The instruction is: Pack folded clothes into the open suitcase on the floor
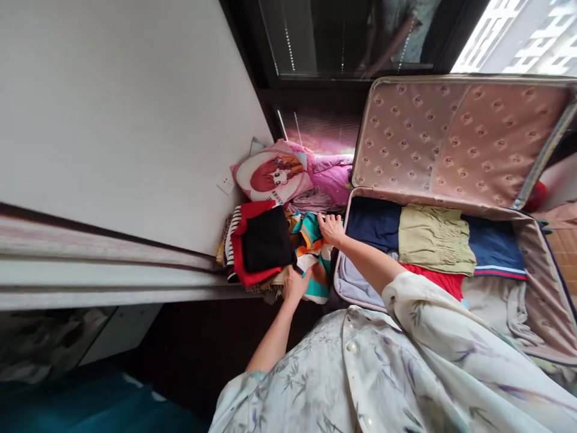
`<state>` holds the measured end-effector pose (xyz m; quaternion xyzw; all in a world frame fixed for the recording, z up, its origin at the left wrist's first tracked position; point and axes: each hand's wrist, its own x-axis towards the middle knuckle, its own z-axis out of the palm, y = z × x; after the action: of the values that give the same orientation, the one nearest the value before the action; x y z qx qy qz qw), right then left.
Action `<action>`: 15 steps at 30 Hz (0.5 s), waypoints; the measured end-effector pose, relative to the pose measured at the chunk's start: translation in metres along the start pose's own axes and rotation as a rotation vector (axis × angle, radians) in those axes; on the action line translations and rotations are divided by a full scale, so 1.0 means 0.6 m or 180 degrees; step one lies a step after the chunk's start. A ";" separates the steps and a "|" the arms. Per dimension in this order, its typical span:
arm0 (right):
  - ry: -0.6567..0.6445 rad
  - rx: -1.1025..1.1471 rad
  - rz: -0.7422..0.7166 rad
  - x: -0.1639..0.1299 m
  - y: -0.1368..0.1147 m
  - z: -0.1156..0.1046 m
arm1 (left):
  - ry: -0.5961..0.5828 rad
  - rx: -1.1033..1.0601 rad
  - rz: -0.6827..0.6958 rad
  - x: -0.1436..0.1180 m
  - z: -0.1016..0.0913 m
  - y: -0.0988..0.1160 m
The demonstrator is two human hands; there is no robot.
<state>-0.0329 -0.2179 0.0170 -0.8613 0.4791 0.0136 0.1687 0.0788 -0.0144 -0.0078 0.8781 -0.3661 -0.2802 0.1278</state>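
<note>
A striped garment (pixel 321 281) in teal, orange and white is spread between a pile of folded clothes and an open suitcase (pixel 541 252), and it is touched by both hands. The right hand (pixel 331 228) is laid on its far right part with the fingers slightly spread; whether any cloth is pinched cannot be told. The left hand (pixel 296 282) is placed at its near left edge, next to the pile; its fingertips are partly hidden, so its grip cannot be told.

The suitcase is set on the right, with its pink patterned lid (pixel 469 126) raised at the far side, by the window (pixel 351 42). Along its far side are placed, from left to right, a navy garment (pixel 374 222), a khaki garment (pixel 433 240) and a blue garment (pixel 496 249) edged with a stripe. Nearer, lavender cloth (pixel 358 279) is packed on the left, red cloth (pixel 433 279) in the middle and pale grey cloth (pixel 491 300) on the right.

The pile on the left is topped by a black garment (pixel 268 240), laid over a red garment (pixel 259 278). Beyond it, a pillow (pixel 274 174) printed with a cartoon figure is seen.
</note>
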 end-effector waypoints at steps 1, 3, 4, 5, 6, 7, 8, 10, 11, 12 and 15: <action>0.0170 -0.0096 -0.0042 -0.003 -0.002 0.004 | -0.0043 0.0225 0.0107 -0.010 -0.011 -0.002; 0.0473 -0.0270 -0.0237 -0.010 -0.006 0.008 | 0.0014 0.0654 0.0381 -0.032 -0.034 -0.010; 0.0578 -0.0307 -0.0343 -0.016 -0.007 0.008 | 0.0151 0.0817 0.0552 -0.043 -0.045 -0.013; 0.0653 -0.0286 -0.0429 -0.026 -0.005 0.006 | 0.0344 0.0928 0.0739 -0.052 -0.054 -0.017; 0.0731 -0.0228 -0.0498 -0.040 -0.002 0.004 | 0.0564 0.0984 0.0937 -0.059 -0.061 -0.019; 0.0820 -0.0147 -0.0540 -0.058 0.006 0.001 | 0.0774 0.0981 0.1140 -0.063 -0.067 -0.018; 0.0922 -0.0053 -0.0537 -0.082 0.018 -0.001 | 0.0952 0.0910 0.1341 -0.065 -0.069 -0.016; 0.1129 0.0146 -0.0355 -0.139 0.060 -0.003 | 0.1130 0.0560 0.1792 -0.062 -0.069 -0.002; 0.1220 0.0225 -0.0144 -0.172 0.090 -0.003 | 0.1124 0.0313 0.2037 -0.059 -0.065 0.008; 0.1287 0.0274 0.0124 -0.205 0.126 -0.001 | 0.1081 0.0050 0.2264 -0.055 -0.060 0.021; 0.1281 0.0089 0.1154 -0.303 0.254 0.011 | 0.0658 -0.0625 0.2727 -0.046 -0.029 0.068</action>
<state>-0.2568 -0.1407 0.0022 -0.7444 0.6495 -0.1345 0.0767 0.0500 -0.0225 0.0351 0.6545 -0.6536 -0.1462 0.3508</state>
